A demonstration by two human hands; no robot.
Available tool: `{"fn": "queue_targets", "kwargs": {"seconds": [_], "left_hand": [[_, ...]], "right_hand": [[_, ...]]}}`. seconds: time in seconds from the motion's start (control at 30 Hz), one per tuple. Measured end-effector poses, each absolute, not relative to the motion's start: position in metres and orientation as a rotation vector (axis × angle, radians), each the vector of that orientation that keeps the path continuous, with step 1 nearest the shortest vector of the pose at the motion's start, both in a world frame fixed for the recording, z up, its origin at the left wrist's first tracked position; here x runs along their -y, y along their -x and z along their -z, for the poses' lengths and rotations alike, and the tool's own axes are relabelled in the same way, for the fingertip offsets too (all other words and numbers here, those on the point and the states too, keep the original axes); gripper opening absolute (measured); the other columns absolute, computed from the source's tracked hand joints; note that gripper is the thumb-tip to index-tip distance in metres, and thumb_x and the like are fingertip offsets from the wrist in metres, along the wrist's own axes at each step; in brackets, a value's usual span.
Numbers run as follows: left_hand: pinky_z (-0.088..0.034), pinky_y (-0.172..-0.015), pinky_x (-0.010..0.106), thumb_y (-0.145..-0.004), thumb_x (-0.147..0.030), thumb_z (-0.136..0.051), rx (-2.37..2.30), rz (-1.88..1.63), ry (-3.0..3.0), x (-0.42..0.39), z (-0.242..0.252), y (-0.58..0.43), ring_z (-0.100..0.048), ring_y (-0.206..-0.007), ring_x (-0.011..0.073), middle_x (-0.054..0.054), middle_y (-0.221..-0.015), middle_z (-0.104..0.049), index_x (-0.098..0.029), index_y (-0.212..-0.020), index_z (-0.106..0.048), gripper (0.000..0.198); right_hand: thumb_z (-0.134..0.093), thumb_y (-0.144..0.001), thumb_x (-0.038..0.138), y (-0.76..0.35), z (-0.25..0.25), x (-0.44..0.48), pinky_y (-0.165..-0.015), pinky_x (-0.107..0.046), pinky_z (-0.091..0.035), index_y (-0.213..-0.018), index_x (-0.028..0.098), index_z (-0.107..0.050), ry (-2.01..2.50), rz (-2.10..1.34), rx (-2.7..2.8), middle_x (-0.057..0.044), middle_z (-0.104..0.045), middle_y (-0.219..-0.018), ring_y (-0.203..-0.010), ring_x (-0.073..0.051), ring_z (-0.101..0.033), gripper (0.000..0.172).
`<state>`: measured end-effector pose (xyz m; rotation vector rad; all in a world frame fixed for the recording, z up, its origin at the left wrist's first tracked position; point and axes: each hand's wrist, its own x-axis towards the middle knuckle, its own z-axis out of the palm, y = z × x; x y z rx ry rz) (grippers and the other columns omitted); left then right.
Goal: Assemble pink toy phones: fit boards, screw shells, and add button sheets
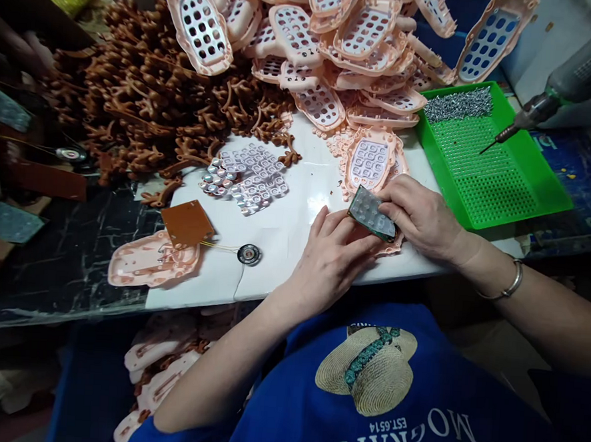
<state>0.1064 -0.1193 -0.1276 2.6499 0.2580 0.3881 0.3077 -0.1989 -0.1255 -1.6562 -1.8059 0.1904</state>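
A green circuit board [373, 214] with a grey keypad face is pinched at its right end by my right hand [423, 215]. It is tilted above a pink plastic shell [393, 245], which is mostly covered by the hands. My left hand [334, 258] lies over that shell, gripping it, with some fingertips hidden behind the board. Just beyond my hands, another pink shell holding a white keypad [370, 160] lies face down. Left on the white tabletop, a brown board [188, 224] rests on a pink half shell [145, 262], wired to a small round speaker [249, 254].
Brown antler-like parts [153, 92] are heaped at the left, with clear keypads [255, 175] before them. Pink shells [367, 32] are piled at the back. A green tray [499, 167] holds screws [460, 104]; a power screwdriver [548, 103] hangs above it.
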Motion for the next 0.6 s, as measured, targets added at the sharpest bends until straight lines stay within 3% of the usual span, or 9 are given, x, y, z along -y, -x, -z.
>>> {"fn": "queue_targets", "kwargs": {"seconds": [0.17,0.33,0.47,0.6], "left_hand": [[-0.028,-0.111,0.056,-0.097,-0.032,-0.048,-0.268,-0.391,-2.674,0.121,0.129,-0.107,-0.046,-0.115,0.026,0.01,-0.118,-0.059,-0.026,-0.121,-0.064,0.03],[-0.029,-0.111,0.057,-0.096,-0.03,-0.048,-0.29,-0.409,-2.735,0.124,0.127,-0.106,-0.047,-0.115,0.027,0.011,-0.118,-0.057,-0.025,-0.124,-0.063,0.032],[-0.029,-0.112,0.059,-0.096,-0.029,-0.048,-0.301,-0.405,-2.797,0.127,0.128,-0.104,-0.043,-0.122,0.0311,0.014,-0.123,-0.053,-0.025,-0.13,-0.06,0.036],[-0.028,-0.113,0.06,-0.096,-0.029,-0.048,-0.299,-0.407,-2.794,0.128,0.127,-0.103,-0.043,-0.126,0.0321,0.014,-0.126,-0.053,-0.024,-0.127,-0.061,0.035]], "right_hand": [[-0.053,-0.093,0.024,-0.305,0.124,0.196,-0.077,-0.032,-0.046,-0.088,0.019,-0.063,1.717,-0.246,1.719,-0.005,-0.063,-0.087,-0.083,-0.018,-0.06,0.011],[-0.058,-0.09,0.021,-0.301,0.119,0.196,-0.079,-0.031,-0.047,-0.092,0.02,-0.065,1.714,-0.314,1.62,-0.004,-0.067,-0.09,-0.085,-0.018,-0.062,0.008],[-0.051,-0.094,0.022,-0.302,0.113,0.202,-0.086,-0.034,-0.049,-0.104,0.02,-0.067,1.674,-0.349,1.692,-0.006,-0.067,-0.099,-0.094,-0.02,-0.063,0.019],[-0.063,-0.089,0.037,-0.306,0.109,0.212,-0.085,-0.037,-0.052,-0.124,0.02,-0.061,1.65,-0.396,1.843,-0.01,-0.062,-0.11,-0.098,-0.023,-0.062,0.04]]}}
